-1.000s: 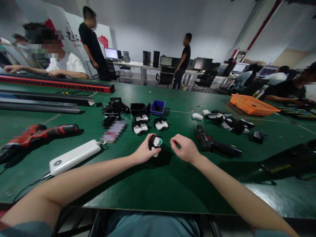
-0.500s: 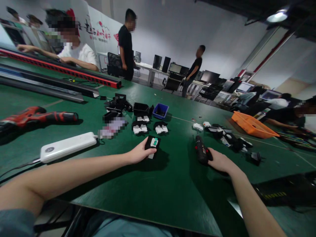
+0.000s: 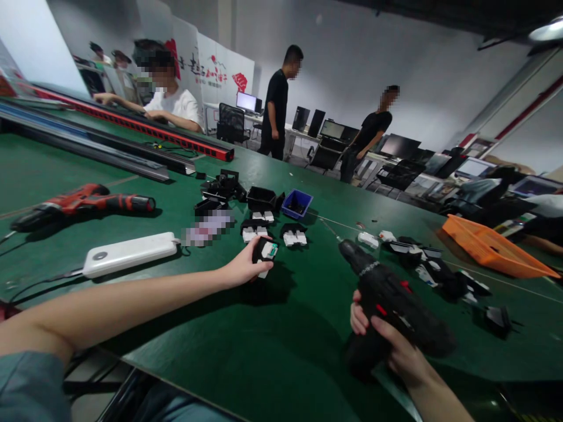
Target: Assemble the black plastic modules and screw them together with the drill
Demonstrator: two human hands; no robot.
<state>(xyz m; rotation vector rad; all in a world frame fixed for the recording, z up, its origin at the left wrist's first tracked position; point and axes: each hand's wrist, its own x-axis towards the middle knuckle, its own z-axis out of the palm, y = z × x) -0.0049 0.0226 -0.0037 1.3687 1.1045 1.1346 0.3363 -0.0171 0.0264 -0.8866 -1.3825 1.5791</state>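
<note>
My left hand (image 3: 241, 264) is closed around a small black part with a white block and a green piece (image 3: 269, 251) on it, held a little above the table. In my right hand (image 3: 402, 346) is a black cordless drill (image 3: 391, 299), my fingers wrapped round its grip. Its long thin bit points up and left, toward the far side of the table. Just beyond my left hand lie similar black-and-white parts (image 3: 294, 235). Behind them stand a blue bin (image 3: 297, 203) and a black bin (image 3: 260, 200) with small dark pieces.
A red-and-black drill (image 3: 88, 205) and a white power strip (image 3: 132, 255) lie at left, with long metal rails (image 3: 97, 140) behind. Several black and white pieces (image 3: 433, 264) lie at right near an orange tray (image 3: 497, 249). A person in white (image 3: 176, 108) works across the table.
My right hand has raised the drill off the table and brought it nearer to me. My left hand still holds the black-and-white part, now tilted. The view has shifted.
</note>
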